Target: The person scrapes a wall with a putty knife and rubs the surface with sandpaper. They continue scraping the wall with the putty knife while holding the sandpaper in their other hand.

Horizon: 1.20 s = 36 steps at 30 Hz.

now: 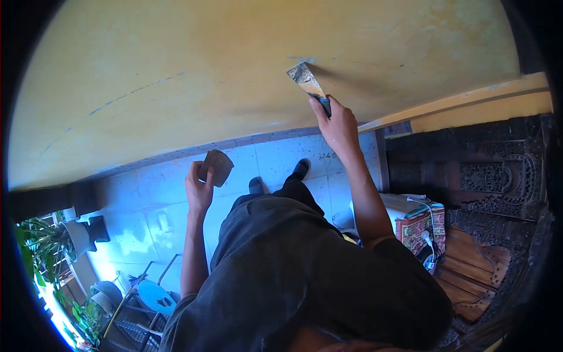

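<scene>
My right hand [338, 124] is closed around the dark handle of a putty knife [308, 79], its broad stained blade tip right at the yellow wall [234, 53]. Thin grey marks run along the wall beside the blade and further left. Lower down, my left hand [199, 186] pinches a small brown-grey sheet that looks like sandpaper [217, 168], slightly curved, held over the floor and away from the wall.
Pale tiles [141, 205] cover the floor, with dark specks along the wall base. Carved dark wooden furniture [492, 176] and a cloth-covered box [413, 229] with a white cable stand right. Potted plants [47, 240] and a metal rack [132, 320] are left.
</scene>
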{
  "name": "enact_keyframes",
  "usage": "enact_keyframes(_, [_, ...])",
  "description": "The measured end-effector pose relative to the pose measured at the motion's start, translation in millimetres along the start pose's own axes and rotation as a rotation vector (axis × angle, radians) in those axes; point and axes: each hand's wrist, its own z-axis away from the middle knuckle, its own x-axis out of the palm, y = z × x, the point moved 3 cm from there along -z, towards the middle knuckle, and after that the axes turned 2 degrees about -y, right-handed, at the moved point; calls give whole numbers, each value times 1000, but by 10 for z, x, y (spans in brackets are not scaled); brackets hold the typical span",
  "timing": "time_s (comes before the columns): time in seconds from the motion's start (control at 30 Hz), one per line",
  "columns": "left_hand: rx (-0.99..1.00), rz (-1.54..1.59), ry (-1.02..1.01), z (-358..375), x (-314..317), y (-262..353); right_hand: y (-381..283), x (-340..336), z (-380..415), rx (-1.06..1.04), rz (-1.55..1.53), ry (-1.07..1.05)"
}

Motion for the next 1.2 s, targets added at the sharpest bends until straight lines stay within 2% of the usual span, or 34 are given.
enact_keyframes(0.07, [8,-3,-8,-44,7,52,-42,21,53,4,-63,-15])
enact_keyframes(0.27, [14,19,13,-100,33,32,62,48,-10,-21,55,27])
enact_keyframes(0.37, [-10,10,1,-50,104,5,-94,-25,57,61,21,-75])
enact_keyframes(0.4, [-18,21,0,-21,90,-17,-82,-33,63,0,30,-2])
enact_keyframes(0.53, [-31,59,34,42,79,-38,-26,-94,-39,-2,189,-3])
enact_keyframes(0.63, [-66,34,15,122,121,7,-132,-31,-16,-91,153,-8])
enact_keyframes(0.87, [-85,34,64,261,84,-70,-20,-160,-49,-1,180,-23])
enact_keyframes(0.97, [-130,28,52,320,111,-200,-52,-81,-5,-37,114,-3])
enact_keyframes(1.2, [-97,52,64,323,31,-215,-47,-263,-66,-4,182,-12])
